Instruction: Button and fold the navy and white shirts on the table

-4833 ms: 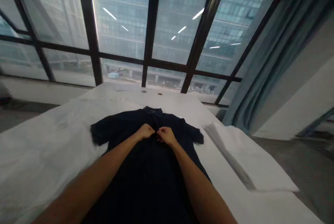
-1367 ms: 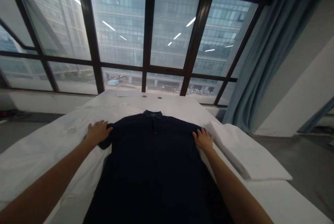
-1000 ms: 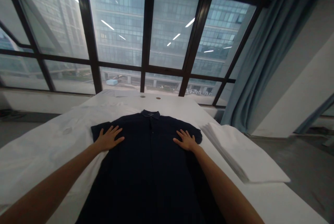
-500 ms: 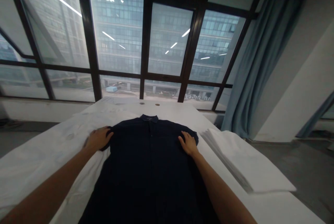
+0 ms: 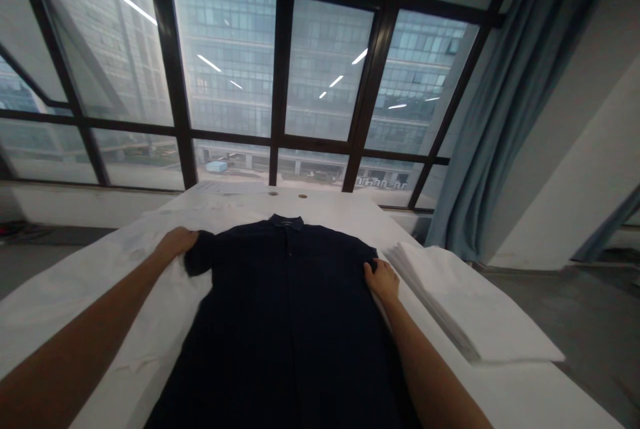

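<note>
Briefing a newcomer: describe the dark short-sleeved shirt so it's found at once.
Below dark-framed glass windows is a white table. On it, collar toward the windows, lies the dark navy short-sleeved shirt, left hand and right hand at its sleeves. Its dark colour sets it apart from rumpled white sheeting and a flat white stack.

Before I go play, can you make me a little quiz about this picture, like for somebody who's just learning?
1. What color is the shirt?
2. True or false: the left hand and the right hand are each at a sleeve.
3. What lies on the table, right of the shirt? A) a white stack B) a red ball C) a yellow cup

Key: 1. Dark blue, nearly black. 2. True. 3. A.
</note>
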